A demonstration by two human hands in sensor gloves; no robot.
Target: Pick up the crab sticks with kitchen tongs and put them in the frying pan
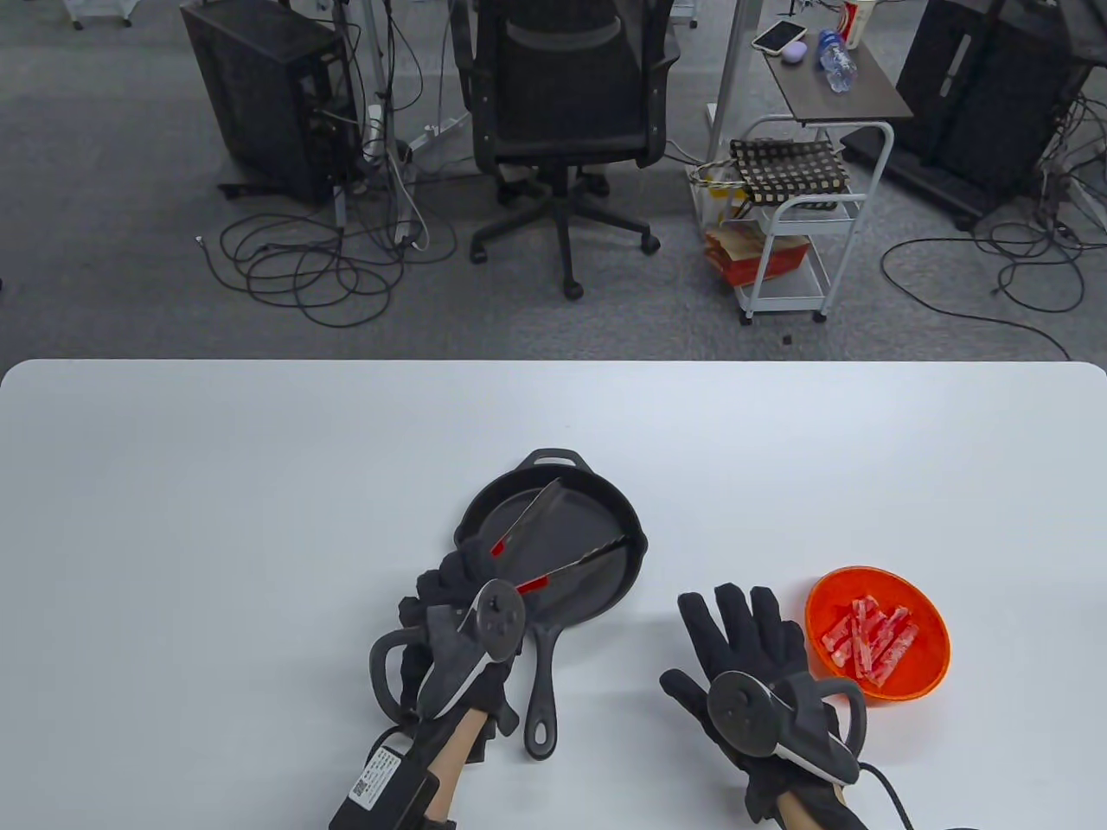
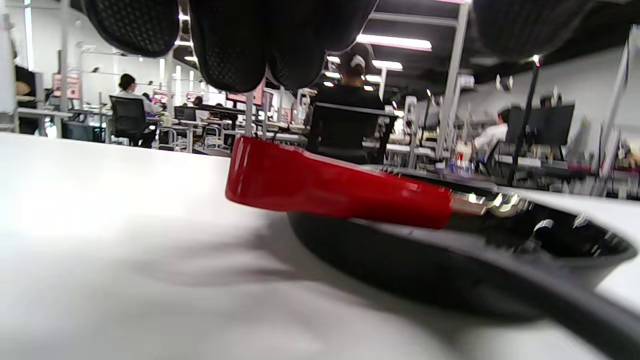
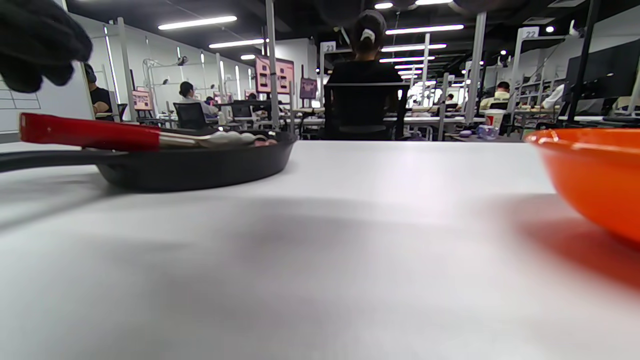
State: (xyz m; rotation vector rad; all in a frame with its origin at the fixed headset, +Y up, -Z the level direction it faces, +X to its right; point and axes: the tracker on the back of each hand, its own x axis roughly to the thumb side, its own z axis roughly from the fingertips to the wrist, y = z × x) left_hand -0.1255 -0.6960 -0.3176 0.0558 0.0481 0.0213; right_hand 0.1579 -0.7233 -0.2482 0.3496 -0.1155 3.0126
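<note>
The black frying pan (image 1: 605,596) sits mid-table with its handle (image 1: 540,692) pointing at me. The kitchen tongs (image 1: 553,510), steel with red grips (image 2: 340,190), lie across the pan with both tips inside it. My left hand (image 1: 450,579) hovers over the grip end. In the left wrist view its fingers (image 2: 230,55) hang loosely curled above the red grip with a gap between. My right hand (image 1: 735,622) lies flat on the table with spread fingers, just left of the orange bowl (image 1: 925,674). The bowl holds several crab sticks (image 1: 865,640).
The white table (image 1: 259,484) stretches bare to the left and far side. Beyond its far edge stand an office chair (image 1: 566,112) and a white cart (image 1: 796,233), with cables on the floor. The orange bowl (image 3: 595,175) sits close to the right hand.
</note>
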